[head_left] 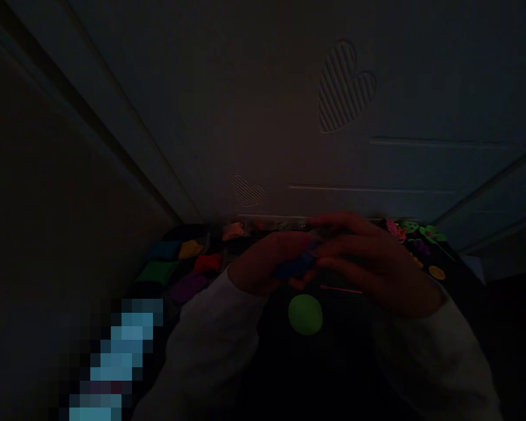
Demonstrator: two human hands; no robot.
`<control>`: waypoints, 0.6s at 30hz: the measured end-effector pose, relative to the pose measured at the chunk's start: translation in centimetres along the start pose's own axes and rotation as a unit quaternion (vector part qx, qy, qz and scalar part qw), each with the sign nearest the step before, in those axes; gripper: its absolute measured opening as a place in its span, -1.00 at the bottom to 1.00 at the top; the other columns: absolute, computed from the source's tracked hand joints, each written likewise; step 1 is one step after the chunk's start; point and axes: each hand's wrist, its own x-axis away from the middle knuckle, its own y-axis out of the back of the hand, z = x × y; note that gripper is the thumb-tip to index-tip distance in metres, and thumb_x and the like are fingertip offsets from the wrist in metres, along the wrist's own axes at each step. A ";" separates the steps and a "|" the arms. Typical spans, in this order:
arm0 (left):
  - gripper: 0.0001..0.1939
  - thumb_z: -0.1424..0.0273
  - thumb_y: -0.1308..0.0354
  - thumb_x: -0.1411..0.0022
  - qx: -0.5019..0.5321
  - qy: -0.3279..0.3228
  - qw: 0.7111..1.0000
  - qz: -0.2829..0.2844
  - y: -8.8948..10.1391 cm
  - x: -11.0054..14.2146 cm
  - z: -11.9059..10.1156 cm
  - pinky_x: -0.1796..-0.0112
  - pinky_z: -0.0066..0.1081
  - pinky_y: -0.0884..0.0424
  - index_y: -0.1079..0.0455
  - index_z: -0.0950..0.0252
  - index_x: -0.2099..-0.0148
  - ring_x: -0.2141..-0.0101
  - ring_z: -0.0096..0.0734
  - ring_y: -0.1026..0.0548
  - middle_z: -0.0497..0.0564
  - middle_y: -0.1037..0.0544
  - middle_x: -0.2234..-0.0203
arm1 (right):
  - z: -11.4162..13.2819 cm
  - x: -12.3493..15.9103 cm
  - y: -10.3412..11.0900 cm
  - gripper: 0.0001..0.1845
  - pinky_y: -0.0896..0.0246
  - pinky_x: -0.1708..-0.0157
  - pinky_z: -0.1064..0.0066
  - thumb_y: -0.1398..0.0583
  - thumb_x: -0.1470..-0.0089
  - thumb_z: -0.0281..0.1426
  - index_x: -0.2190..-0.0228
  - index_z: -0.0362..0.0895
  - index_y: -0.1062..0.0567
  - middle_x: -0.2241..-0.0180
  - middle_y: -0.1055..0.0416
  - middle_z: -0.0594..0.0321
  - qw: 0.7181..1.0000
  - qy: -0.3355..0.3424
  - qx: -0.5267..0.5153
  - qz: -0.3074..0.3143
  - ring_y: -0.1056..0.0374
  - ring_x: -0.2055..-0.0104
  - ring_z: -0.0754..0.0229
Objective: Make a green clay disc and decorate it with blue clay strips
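Observation:
In the dim head view, my left hand is closed around a blue lump that looks like a packet of modelling clay. My right hand comes from the other side, its fingertips pinched on the packet's upper right end, where a faint clear wrapper seems to show. The fingers hide part of it. Below both hands lies a round, light green ball of clay on the dark table. A thin pink stick rests just beneath my right hand.
Coloured packets stand at the left: blue, yellow, green, red and purple. At the right are a green flower shape, pink pieces and a yellow disc. A pale panel with hearts rises behind.

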 end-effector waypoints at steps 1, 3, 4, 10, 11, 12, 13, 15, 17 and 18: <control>-0.61 0.04 -0.05 0.01 0.022 0.016 0.999 0.018 0.1 0.1 -0.1 0.68 -0.55 -0.18 -0.38 0.29 0.37 0.66 -0.54 -0.32 -0.05 -0.39 0.64 | 0.0 0.0 0.0 -0.88 -0.18 0.10 0.38 -0.15 0.02 -0.40 0.41 -0.10 -0.50 0.05 -0.28 0.23 1.000 -0.009 -0.020 -0.008 -0.25 0.08 0.24; -0.59 0.03 -0.10 0.06 0.094 0.060 0.991 0.071 0.2 0.2 -0.2 0.67 -0.58 -0.15 -0.38 0.29 0.35 0.67 -0.59 -0.29 -0.08 -0.38 0.62 | 0.1 0.1 -0.2 -0.91 -0.19 0.13 0.42 -0.17 0.04 -0.40 0.43 -0.11 -0.49 0.09 -0.33 0.23 0.997 -0.031 -0.067 -0.037 -0.29 0.11 0.26; -0.57 0.02 -0.13 0.10 0.116 0.073 0.986 0.091 0.3 0.2 -0.3 0.67 -0.58 -0.15 -0.38 0.29 0.35 0.67 -0.61 -0.28 -0.09 -0.38 0.62 | 0.1 0.2 -0.2 -0.92 -0.20 0.14 0.42 -0.18 0.05 -0.40 0.45 -0.12 -0.49 0.12 -0.36 0.24 0.994 -0.043 -0.094 -0.047 -0.30 0.12 0.27; -0.66 0.22 -0.26 0.13 -0.037 0.016 0.999 -0.006 0.9 0.4 -1.1 0.40 -0.47 -0.37 -0.43 0.27 0.28 0.43 -0.45 -0.47 -0.04 -0.52 0.44 | -0.1 0.1 -0.8 -0.94 -0.24 0.22 0.42 -0.21 0.08 -0.40 0.45 -0.10 -0.46 0.31 -0.44 0.30 0.980 -0.090 -0.152 -0.093 -0.36 0.24 0.29; -0.68 0.27 -0.26 0.12 -0.097 -0.011 0.993 -0.065 0.9 0.4 -1.3 0.36 -0.44 -0.38 -0.43 0.25 0.25 0.37 -0.41 -0.47 -0.02 -0.53 0.37 | -0.2 0.0 -0.8 -0.94 -0.23 0.21 0.42 -0.21 0.09 -0.41 0.44 -0.10 -0.46 0.33 -0.43 0.30 0.981 -0.085 -0.130 -0.115 -0.35 0.24 0.29; -0.70 0.30 -0.25 0.10 -0.153 -0.039 0.980 -0.117 0.9 0.5 -1.5 0.32 -0.42 -0.39 -0.43 0.24 0.24 0.33 -0.38 -0.48 -0.01 -0.53 0.33 | -0.2 -0.1 -0.8 -0.93 -0.22 0.20 0.41 -0.22 0.09 -0.42 0.44 -0.10 -0.46 0.33 -0.43 0.30 0.983 -0.078 -0.103 -0.132 -0.34 0.24 0.29; -0.72 0.32 -0.25 0.09 -0.202 -0.066 0.965 -0.155 0.8 0.6 -1.8 0.30 -0.40 -0.39 -0.44 0.23 0.24 0.30 -0.36 -0.47 0.00 -0.53 0.32 | -0.3 -0.1 -0.8 -0.93 -0.21 0.20 0.41 -0.22 0.10 -0.43 0.44 -0.10 -0.46 0.34 -0.43 0.30 0.985 -0.069 -0.077 -0.141 -0.34 0.24 0.28; -0.78 0.35 -0.23 0.06 -0.265 -0.110 0.939 -0.190 0.5 0.8 -2.2 0.27 -0.40 -0.39 -0.45 0.23 0.28 0.28 -0.36 -0.47 -0.01 -0.53 0.32 | -0.2 -0.2 -0.8 -0.93 -0.20 0.19 0.41 -0.21 0.08 -0.44 0.43 -0.11 -0.46 0.35 -0.43 0.29 0.987 -0.054 -0.041 -0.149 -0.34 0.24 0.28; -0.84 0.37 -0.21 0.04 -0.295 -0.133 0.925 -0.197 0.2 1.0 -2.4 0.27 -0.42 -0.39 -0.46 0.23 0.31 0.31 -0.39 -0.48 -0.03 -0.53 0.34 | -0.2 -0.1 -0.8 -0.94 -0.20 0.19 0.41 -0.19 0.06 -0.45 0.43 -0.11 -0.45 0.35 -0.43 0.30 0.987 -0.049 -0.025 -0.151 -0.34 0.25 0.28; -0.85 0.37 -0.21 0.03 -0.305 -0.140 0.920 -0.203 0.0 1.0 -2.5 0.28 -0.43 -0.39 -0.46 0.23 0.32 0.33 -0.41 -0.48 -0.03 -0.54 0.36 | -0.2 -0.1 -0.9 -0.94 -0.20 0.20 0.41 -0.18 0.06 -0.45 0.43 -0.11 -0.44 0.35 -0.43 0.30 0.986 -0.052 -0.020 -0.154 -0.34 0.25 0.28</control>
